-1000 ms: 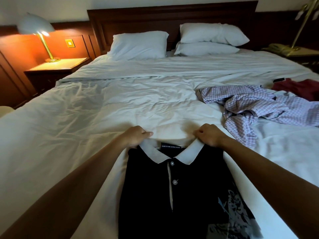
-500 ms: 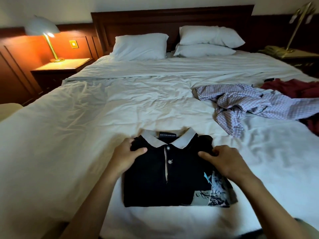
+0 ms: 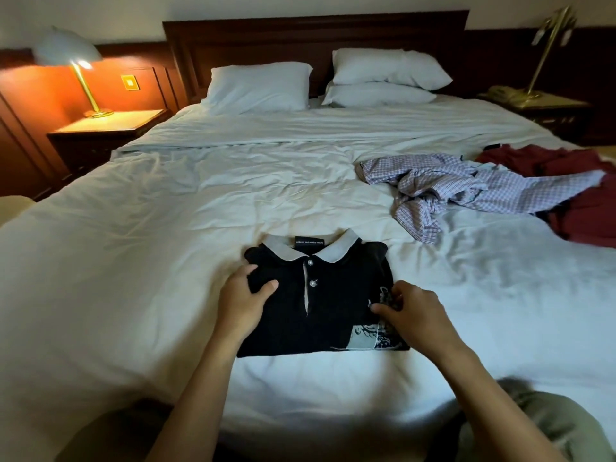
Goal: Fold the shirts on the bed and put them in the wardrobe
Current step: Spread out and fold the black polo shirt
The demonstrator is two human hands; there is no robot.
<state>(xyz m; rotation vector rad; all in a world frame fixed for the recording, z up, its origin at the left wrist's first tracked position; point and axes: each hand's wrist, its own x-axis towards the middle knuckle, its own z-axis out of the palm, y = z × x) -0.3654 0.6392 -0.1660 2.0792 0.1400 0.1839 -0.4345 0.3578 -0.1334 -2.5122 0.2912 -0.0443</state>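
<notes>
On white bed, lower centre, pinching folded black polo with left grip and right grip, probably readying its lift toward wardrobe.

Wide bare bedsheet left of black polo; checked shirt, possibly maroon shirts, at right.

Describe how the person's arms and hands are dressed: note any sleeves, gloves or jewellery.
Nothing is worn on them. The left hand and right hand are bare: no gloves, rings, watch or bracelet in view. No sleeve shows anywhere between the wrists and the frame's lower edge.
</notes>
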